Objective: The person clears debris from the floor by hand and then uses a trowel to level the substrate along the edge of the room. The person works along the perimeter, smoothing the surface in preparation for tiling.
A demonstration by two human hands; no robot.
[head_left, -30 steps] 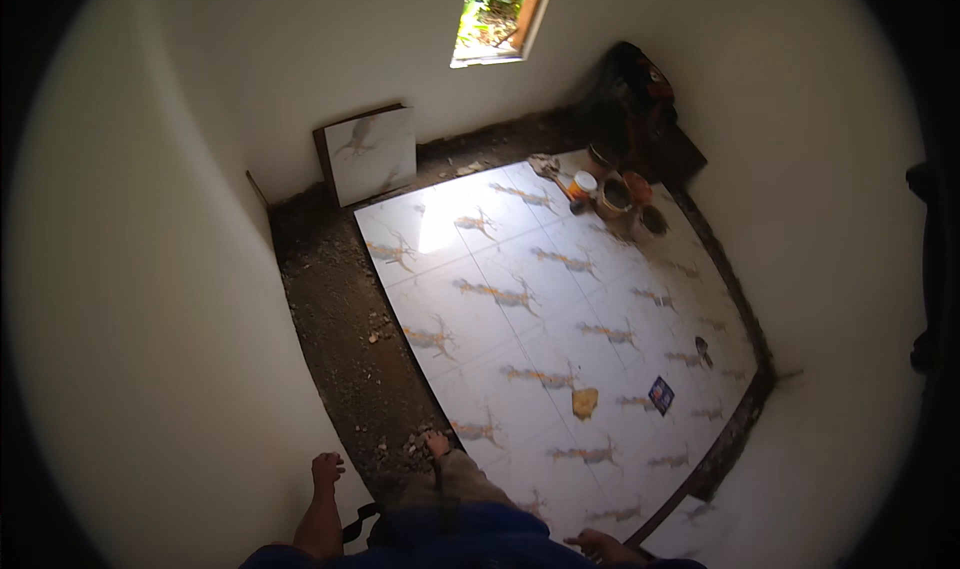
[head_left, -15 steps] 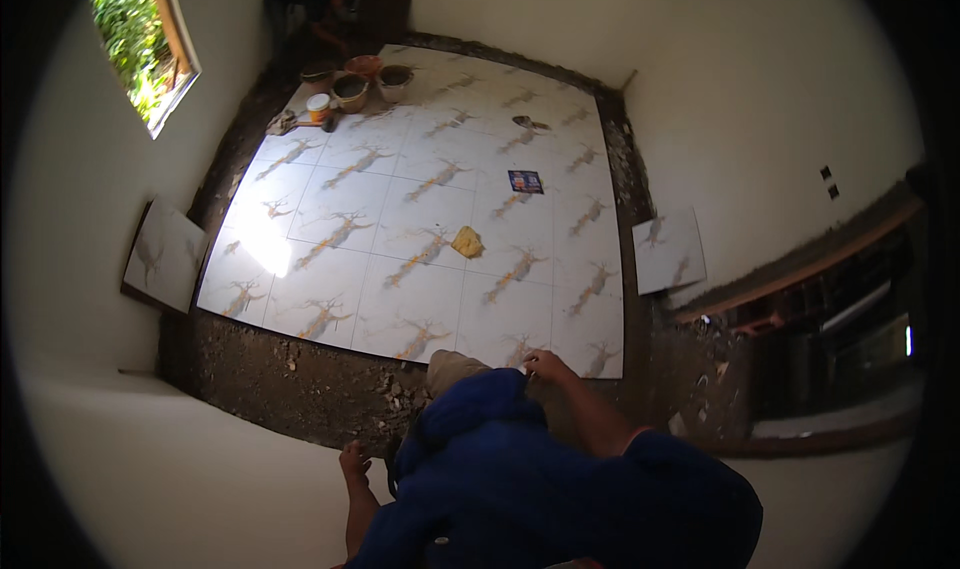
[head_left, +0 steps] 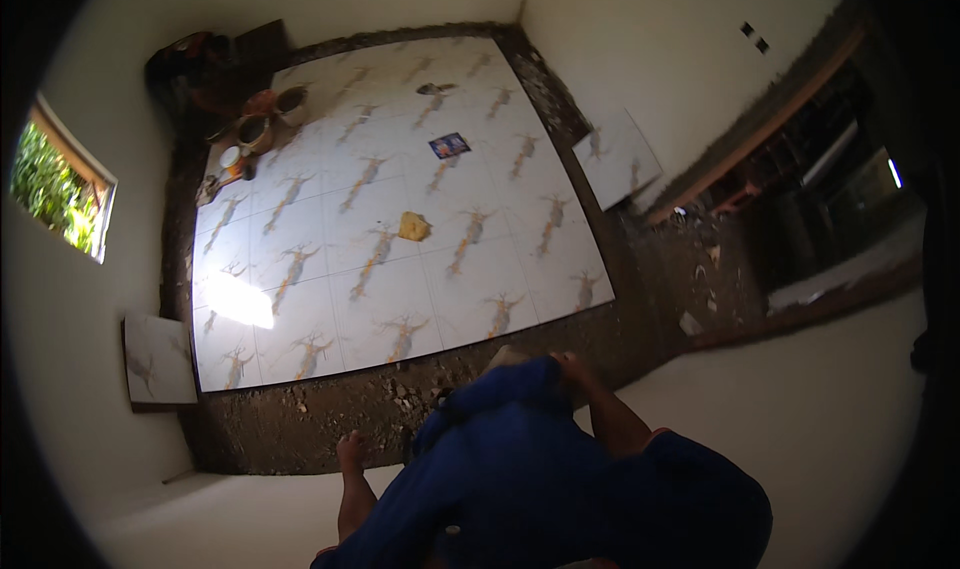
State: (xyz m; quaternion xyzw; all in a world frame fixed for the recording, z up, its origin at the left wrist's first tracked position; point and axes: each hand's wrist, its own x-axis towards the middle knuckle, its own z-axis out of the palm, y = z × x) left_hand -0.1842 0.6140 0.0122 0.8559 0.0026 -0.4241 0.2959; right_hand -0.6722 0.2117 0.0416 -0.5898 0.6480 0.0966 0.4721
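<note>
Left hand (head_left: 350,451) over soil (head_left: 265,431), right hand (head_left: 568,365) by shirt (head_left: 520,459) — tiles (head_left: 425,294) beyond

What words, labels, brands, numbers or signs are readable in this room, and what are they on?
None can be read.
Dark blue flat rectangular packet on the tiles: coloured patches show; any lettering is too small and blurred.
White-and-orange round tub: any label is too small to read.
Glossy white floor tiles: grey-and-orange veining, no readable text.

L hand (head_left: 350,449) out to side, fingers loosely bent, R forearm (head_left: 615,419) fwd, R hand (head_left: 568,366) nr torso (head_left: 520,459)
</note>
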